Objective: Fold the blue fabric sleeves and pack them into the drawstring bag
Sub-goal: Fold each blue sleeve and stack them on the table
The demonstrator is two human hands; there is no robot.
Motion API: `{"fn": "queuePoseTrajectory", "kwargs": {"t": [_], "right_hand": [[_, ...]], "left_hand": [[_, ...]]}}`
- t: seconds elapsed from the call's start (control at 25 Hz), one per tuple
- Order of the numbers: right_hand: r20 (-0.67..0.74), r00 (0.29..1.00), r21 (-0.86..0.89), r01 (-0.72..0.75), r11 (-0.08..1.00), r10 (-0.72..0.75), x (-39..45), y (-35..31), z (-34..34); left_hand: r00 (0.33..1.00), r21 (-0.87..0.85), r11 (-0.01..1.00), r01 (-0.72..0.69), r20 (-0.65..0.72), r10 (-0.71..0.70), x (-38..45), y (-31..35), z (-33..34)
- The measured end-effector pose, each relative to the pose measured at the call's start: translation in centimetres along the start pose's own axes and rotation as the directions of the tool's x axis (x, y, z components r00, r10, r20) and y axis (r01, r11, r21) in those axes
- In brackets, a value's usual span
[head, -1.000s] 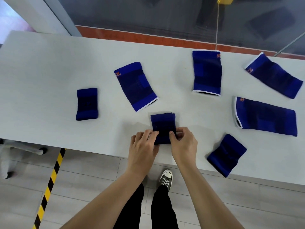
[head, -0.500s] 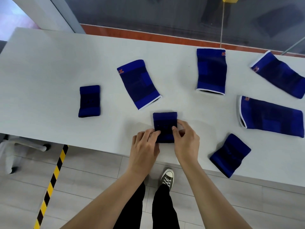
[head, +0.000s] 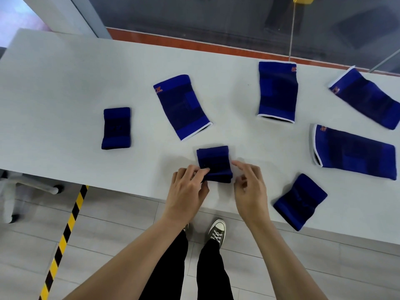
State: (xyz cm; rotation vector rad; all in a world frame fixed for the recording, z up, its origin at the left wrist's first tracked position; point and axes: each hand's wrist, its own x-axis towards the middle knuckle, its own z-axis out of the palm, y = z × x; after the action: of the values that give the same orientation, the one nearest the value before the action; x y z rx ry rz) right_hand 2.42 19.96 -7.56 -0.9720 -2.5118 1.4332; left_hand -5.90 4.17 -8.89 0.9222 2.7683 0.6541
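Bright, even light, soft shadows, sharp focus, wide-angle bending at the edges

The far-right sleeve [head: 365, 97] ran off the frame's right edge. The left hand [head: 187, 192] hid the folded sleeve's [head: 214, 163] near-left corner, perhaps pinched.

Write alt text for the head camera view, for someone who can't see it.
Looking down, a person's left hand pinches a folded blue sleeve at the near edge of a white table, while the open right hand hovers beside it. Two other sleeves lie folded and four lie flat; no bag shows.
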Motion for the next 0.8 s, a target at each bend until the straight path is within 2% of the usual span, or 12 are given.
{"fn": "queuePoseTrajectory", "kwargs": {"t": [0.08, 0.24, 0.4, 0.6, 0.8], "right_hand": [[0.018, 0.984, -0.187, 0.178, 0.966, -0.178, -0.1, 1.3, 0.3], [0.003, 0.971, -0.237, 0.232, 0.943, -0.238, 1.0, 1.3, 0.6], [0.071, 0.980, -0.255, 0.197, 0.947, -0.185, 1.1, 1.0, 0.6], [0.043, 0.998, -0.251, 0.047, 0.967, -0.038, 2.2, -0.1, 1.0], [0.019, 0.997, -0.291, -0.065, 0.955, 0.073, 2.7, -0.9, 1.7]], "left_hand": [[1.000, -0.006, 1.000, -0.015, 0.022, 0.015, 0.1, -0.1, -0.4], [0.998, -0.056, 0.998, -0.007, 0.059, 0.010, -0.2, -0.3, -0.8], [0.999, -0.136, 0.990, 0.038, 0.021, -0.036, -0.2, -0.5, -1.1], [0.993, -0.201, 0.974, 0.108, 0.067, -0.097, 1.1, 0.2, -1.6], [0.977, -0.233, 0.949, 0.211, 0.026, -0.211, 2.6, 1.1, -1.6]]}}
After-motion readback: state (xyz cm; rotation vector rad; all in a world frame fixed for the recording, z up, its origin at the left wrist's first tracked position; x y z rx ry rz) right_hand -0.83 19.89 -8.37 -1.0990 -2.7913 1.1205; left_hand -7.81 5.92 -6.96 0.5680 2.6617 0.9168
